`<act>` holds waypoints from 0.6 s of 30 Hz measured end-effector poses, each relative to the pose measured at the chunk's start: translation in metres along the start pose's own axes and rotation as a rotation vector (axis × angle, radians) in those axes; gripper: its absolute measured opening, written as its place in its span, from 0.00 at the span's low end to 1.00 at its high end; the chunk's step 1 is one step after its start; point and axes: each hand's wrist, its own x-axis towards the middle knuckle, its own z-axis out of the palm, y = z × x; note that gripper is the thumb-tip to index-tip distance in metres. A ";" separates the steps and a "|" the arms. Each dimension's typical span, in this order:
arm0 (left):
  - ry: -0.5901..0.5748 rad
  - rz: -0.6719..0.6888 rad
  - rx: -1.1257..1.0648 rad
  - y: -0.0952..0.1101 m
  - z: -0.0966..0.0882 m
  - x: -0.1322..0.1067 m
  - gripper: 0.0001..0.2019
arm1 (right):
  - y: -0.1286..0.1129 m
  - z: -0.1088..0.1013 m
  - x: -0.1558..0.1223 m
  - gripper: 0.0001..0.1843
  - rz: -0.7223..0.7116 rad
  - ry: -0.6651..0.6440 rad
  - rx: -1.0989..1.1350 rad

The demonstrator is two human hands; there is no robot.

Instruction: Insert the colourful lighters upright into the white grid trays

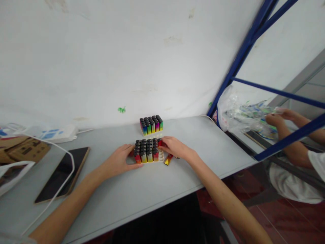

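A white tray (161, 156) packed with rows of black-topped lighters (149, 156), red, yellow and orange, stands on the table in front of me. My left hand (120, 158) grips its left side, thumb along the front edge and fingers behind. At the tray's back right corner, my right hand (174, 146) pinches a red lighter (159, 142) upright; its lower end is hidden. Bare slots show in the right column nearer to me. One loose red and yellow lighter (168, 160) lies on the table just right of the tray, partly under my right hand.
Behind stands a second block of multicoloured lighters (151, 125). To the left are a dark tablet-like device (63, 174), a white cable (72, 159), a power strip (62, 133) and a cardboard box (27, 149). Past the blue frame (232, 69), another person's hands (278, 117) handle clear plastic bags (243, 115).
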 end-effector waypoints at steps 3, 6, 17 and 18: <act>0.018 0.012 -0.009 0.000 0.000 0.001 0.27 | 0.006 -0.005 -0.005 0.12 -0.025 0.001 0.022; 0.019 0.011 -0.011 0.000 0.000 0.001 0.26 | 0.020 -0.015 -0.026 0.19 0.077 0.103 0.116; 0.010 0.016 -0.011 0.001 -0.001 0.000 0.26 | 0.033 -0.002 -0.057 0.20 0.563 0.174 -0.049; 0.009 0.017 -0.009 0.001 -0.001 0.000 0.26 | 0.034 -0.003 -0.056 0.18 0.566 0.176 -0.031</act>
